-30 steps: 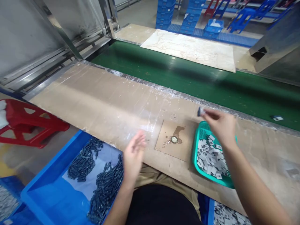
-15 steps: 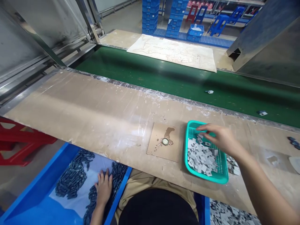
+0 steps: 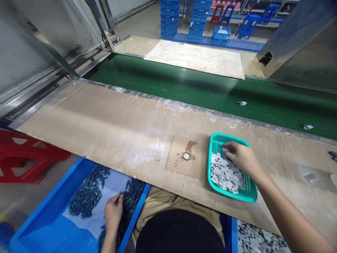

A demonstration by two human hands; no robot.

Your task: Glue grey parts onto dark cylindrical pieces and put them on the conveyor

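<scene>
My left hand point(image 3: 113, 211) is over the blue bin point(image 3: 50, 196), its thumb and fingers pinched on a small dark part point(image 3: 119, 197). Heaps of similar dark blue-black parts point(image 3: 85, 193) lie around it on a white sheet point(image 3: 116, 179). At the right, my right hand point(image 3: 240, 156) reaches into the green basket point(image 3: 254, 195), fingertips closed on a small light grey block point(image 3: 225, 150). Many such grey blocks point(image 3: 226, 174) fill the basket below. Left of the basket lies a cardboard piece point(image 3: 173, 165) with a round cap point(image 3: 186, 156) and a wet-looking brown stain.
Beyond the tabletop point(image 3: 118, 119) runs a green conveyor belt point(image 3: 168, 80) with two small assembled-looking pieces, one being a white-and-dark piece point(image 3: 242, 103). A bin of grey and dark parts point(image 3: 259, 237) sits at lower right. A red stool point(image 3: 28, 158) stands at left.
My left hand has gone from lying spread on the dark parts to pinching one. My right hand has lowered into the basket and closed on a grey block. The belt pieces have shifted right.
</scene>
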